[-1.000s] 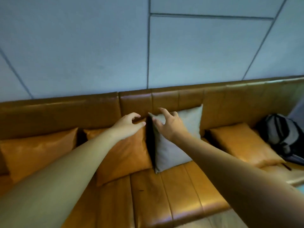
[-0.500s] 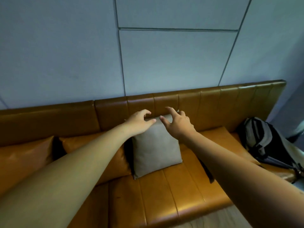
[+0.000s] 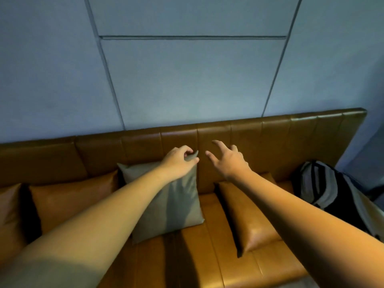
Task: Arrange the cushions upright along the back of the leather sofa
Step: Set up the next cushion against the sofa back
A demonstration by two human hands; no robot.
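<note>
The long tan leather sofa [image 3: 207, 256] with its ribbed backrest ran behind and below both sets of fingers. Well off to the right of them a black and grey backpack [image 3: 324, 190] sat on the seat. Left of the fingers two tan leather cushions [image 3: 70, 200] leaned against the backrest. Under the right forearm another tan leather cushion [image 3: 255, 215] lay tilted, low on the seat, and looked not yet upright. The square grey fabric cushion [image 3: 178, 204] stood nearly upright against the backrest, hanging down from the left fingers. The left hand [image 3: 178, 163] had its fingers [image 3: 188, 151] pinched on that cushion's upper right corner. The right hand [image 3: 230, 161] was just right of that corner, fingers [image 3: 218, 143] spread and holding nothing, apart from the fabric.

The grey cushion looked light and soft; its face creased and its corner bunched in the pinch, so it would probably sag if held by one corner. Taking both top corners seemed the steadier hold. The leather cushions looked smoother and likelier to slip, so gripping the edges or seams seemed wise
</note>
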